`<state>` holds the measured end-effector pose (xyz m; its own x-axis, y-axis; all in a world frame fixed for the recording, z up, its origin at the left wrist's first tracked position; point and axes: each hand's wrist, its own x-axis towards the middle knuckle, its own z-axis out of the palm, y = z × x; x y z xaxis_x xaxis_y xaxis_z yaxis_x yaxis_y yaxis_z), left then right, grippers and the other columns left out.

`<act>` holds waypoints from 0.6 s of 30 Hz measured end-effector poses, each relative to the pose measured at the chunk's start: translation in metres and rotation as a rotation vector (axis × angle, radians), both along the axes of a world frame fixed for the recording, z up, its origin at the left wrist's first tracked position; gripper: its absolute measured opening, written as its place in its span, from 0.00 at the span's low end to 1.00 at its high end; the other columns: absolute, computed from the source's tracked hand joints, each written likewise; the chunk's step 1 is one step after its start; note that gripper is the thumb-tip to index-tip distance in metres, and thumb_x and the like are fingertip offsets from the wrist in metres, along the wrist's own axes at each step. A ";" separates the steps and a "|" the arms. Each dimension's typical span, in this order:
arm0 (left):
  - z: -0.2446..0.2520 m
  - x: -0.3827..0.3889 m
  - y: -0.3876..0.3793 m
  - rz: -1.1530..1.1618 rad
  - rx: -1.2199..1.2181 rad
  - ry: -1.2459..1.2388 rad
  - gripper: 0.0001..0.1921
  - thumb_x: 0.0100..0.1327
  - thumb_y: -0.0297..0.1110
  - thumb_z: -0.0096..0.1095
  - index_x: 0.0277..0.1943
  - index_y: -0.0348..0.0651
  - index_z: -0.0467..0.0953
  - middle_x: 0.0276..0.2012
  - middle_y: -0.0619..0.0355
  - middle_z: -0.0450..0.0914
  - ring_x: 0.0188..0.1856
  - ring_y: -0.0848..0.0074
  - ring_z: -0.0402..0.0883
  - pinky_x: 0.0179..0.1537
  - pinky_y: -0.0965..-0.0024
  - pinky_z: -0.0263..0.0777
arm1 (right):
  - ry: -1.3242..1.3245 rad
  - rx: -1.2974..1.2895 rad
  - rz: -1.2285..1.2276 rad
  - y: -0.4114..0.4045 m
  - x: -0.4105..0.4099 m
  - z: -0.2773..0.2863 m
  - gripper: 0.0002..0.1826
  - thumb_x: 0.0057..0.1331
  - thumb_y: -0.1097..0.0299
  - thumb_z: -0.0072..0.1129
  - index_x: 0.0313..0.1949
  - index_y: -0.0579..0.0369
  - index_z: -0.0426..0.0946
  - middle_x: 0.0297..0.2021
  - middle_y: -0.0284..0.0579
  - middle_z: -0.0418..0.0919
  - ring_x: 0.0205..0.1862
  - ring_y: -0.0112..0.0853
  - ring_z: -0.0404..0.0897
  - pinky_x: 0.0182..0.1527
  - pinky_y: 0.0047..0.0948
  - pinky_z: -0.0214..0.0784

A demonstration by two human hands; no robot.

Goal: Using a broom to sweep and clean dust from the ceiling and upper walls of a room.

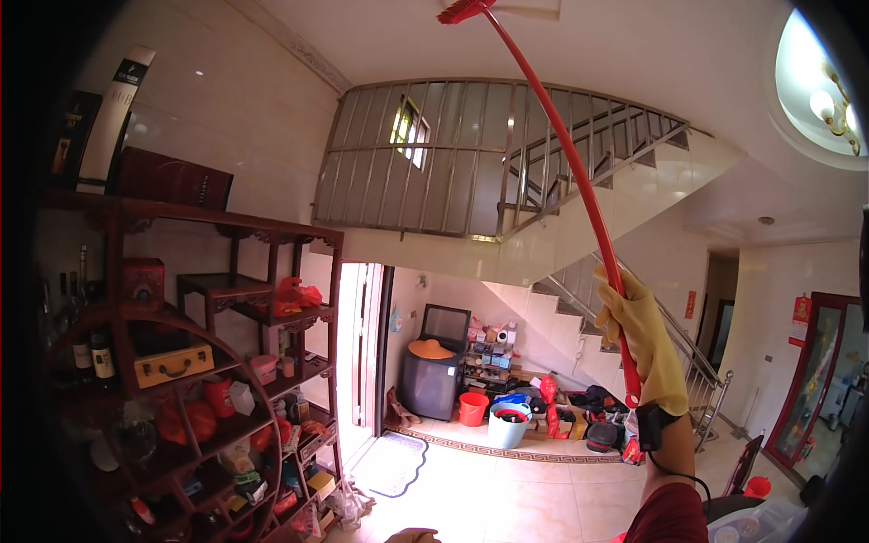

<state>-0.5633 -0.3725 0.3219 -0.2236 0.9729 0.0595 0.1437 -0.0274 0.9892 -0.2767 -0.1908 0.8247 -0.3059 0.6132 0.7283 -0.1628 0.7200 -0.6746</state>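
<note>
My right hand (638, 332), in a yellow rubber glove, grips the lower part of a long red broom handle (567, 142). The handle slants upward and left, and its red broom head (464, 10) is near the ceiling (421, 41) at the top edge; whether the bristles touch it I cannot tell. A dark device with a cable (652, 427) is strapped at my right wrist. Of my left hand (413, 535), only a gloved sliver shows at the bottom edge; its fingers and anything in them are hidden.
A dark wooden display shelf (271, 220) with bottles and boxes stands at left. Ahead are a metal railing (407, 146), a washing machine (428, 380), a red bucket (473, 408) and a light-blue tub (509, 434). A lamp (825, 105) hangs upper right; a chair (743, 465) stands lower right.
</note>
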 end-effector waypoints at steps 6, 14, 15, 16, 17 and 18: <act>0.002 -0.003 -0.010 0.018 -0.009 0.002 0.24 0.82 0.40 0.54 0.69 0.28 0.71 0.54 0.45 0.85 0.52 0.66 0.85 0.55 0.65 0.81 | -0.004 0.044 0.039 0.015 -0.007 0.008 0.24 0.78 0.62 0.60 0.67 0.64 0.74 0.21 0.40 0.79 0.12 0.20 0.70 0.17 0.21 0.70; -0.023 -0.006 0.005 0.071 0.034 -0.072 0.24 0.82 0.41 0.55 0.68 0.28 0.73 0.53 0.45 0.85 0.51 0.67 0.86 0.54 0.65 0.82 | 0.019 0.045 0.148 0.021 -0.009 0.009 0.24 0.78 0.62 0.61 0.65 0.68 0.74 0.20 0.43 0.79 0.11 0.21 0.72 0.15 0.21 0.71; -0.026 -0.007 0.007 0.074 0.038 -0.073 0.24 0.82 0.41 0.55 0.68 0.28 0.73 0.53 0.45 0.85 0.50 0.67 0.86 0.54 0.65 0.82 | 0.005 0.020 0.131 0.019 -0.008 0.007 0.24 0.78 0.63 0.61 0.65 0.68 0.74 0.20 0.43 0.79 0.11 0.22 0.72 0.15 0.22 0.71; -0.029 -0.009 0.009 0.076 0.039 -0.074 0.24 0.82 0.41 0.55 0.68 0.28 0.73 0.52 0.45 0.85 0.50 0.67 0.86 0.54 0.65 0.82 | 0.012 0.033 0.124 0.018 -0.007 0.007 0.24 0.78 0.63 0.60 0.65 0.67 0.74 0.20 0.42 0.79 0.11 0.21 0.72 0.15 0.22 0.71; -0.031 -0.011 0.011 0.077 0.039 -0.075 0.24 0.82 0.41 0.55 0.68 0.28 0.73 0.52 0.45 0.85 0.50 0.67 0.86 0.54 0.65 0.82 | 0.002 0.026 0.116 0.017 -0.006 0.007 0.23 0.78 0.64 0.60 0.66 0.66 0.74 0.20 0.42 0.80 0.11 0.21 0.72 0.16 0.22 0.71; -0.033 -0.013 0.011 0.078 0.036 -0.075 0.24 0.82 0.41 0.56 0.68 0.28 0.73 0.52 0.45 0.85 0.50 0.67 0.86 0.54 0.65 0.82 | 0.003 0.018 0.102 0.015 -0.004 0.009 0.23 0.78 0.65 0.60 0.66 0.65 0.74 0.20 0.42 0.80 0.11 0.20 0.72 0.16 0.22 0.71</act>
